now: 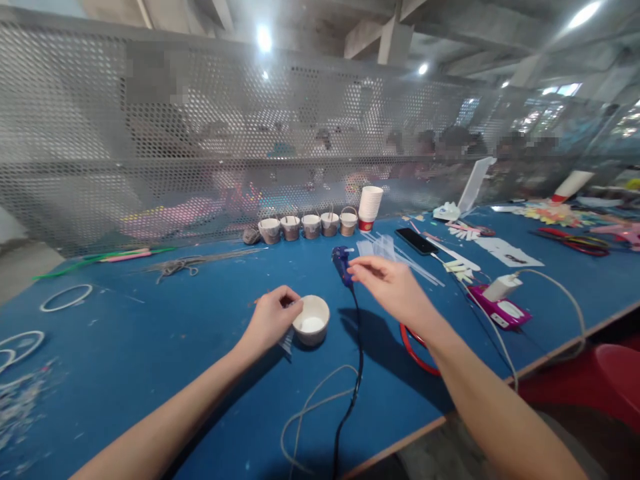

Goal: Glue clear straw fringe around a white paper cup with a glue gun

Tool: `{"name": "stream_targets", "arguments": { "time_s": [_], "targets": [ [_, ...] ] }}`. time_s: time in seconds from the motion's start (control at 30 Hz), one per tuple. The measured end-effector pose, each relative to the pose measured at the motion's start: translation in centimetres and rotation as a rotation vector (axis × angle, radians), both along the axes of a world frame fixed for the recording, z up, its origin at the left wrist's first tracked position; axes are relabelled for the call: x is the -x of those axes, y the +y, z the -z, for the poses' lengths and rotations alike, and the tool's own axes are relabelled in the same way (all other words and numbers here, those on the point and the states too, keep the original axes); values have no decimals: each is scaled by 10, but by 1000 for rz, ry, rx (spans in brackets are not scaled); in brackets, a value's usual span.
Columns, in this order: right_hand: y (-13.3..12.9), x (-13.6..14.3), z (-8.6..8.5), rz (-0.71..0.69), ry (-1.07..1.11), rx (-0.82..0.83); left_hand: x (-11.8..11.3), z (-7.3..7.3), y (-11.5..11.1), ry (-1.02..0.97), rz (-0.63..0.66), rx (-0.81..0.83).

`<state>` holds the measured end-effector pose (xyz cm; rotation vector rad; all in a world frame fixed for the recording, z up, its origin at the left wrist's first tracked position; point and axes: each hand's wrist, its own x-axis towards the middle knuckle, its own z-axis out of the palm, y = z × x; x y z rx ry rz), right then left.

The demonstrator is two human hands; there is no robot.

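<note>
My left hand (pixel 277 312) pinches the left rim of a short paper cup (pixel 311 323), its white inside facing up. A bit of clear plastic (pixel 287 344) shows below that hand, beside the cup. My right hand (pixel 384 281) is raised over the table with thumb and fingers pinched together; what they hold, if anything, is too small to make out. Just left of those fingertips is a blue glue gun (pixel 342 265), its black cord (pixel 358 353) running down to the table's front edge. Whether the fingertips touch the gun cannot be told.
Along the mesh screen (pixel 200 147) stand several small handled cups (pixel 311 227) and a stack of paper cups (pixel 370 205). Clear glue sticks (pixel 383 248), a phone (pixel 416 241), a purple power strip (pixel 503 312) and a red ring (pixel 415 350) lie rightward. White rings (pixel 66 298) lie left.
</note>
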<state>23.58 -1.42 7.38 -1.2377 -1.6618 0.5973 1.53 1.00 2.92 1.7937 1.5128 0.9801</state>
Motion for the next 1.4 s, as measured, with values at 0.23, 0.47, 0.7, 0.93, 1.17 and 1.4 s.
{"name": "stream_targets", "arguments": {
  "time_s": [0.23, 0.47, 0.7, 0.93, 1.17, 1.4],
  "targets": [
    [-38, -86, 15, 295, -515, 92, 7, -7, 6, 45, -10, 0],
    [-35, -76, 47, 187, -542, 226, 7, -11, 7, 70, -48, -2],
    [68, -5, 49, 221, -413, 323, 10, -10, 10, 53, -69, -28],
    [128, 20, 71, 271, -327, 474, 13, 0, 14, 33, -73, -48],
    [116, 25, 67, 219, -145, 464, 15, 6, 15, 18, -58, -60],
    [30, 20, 43, 16, -61, 334, 15, 7, 12, 3, -17, -84]
  ]
}}
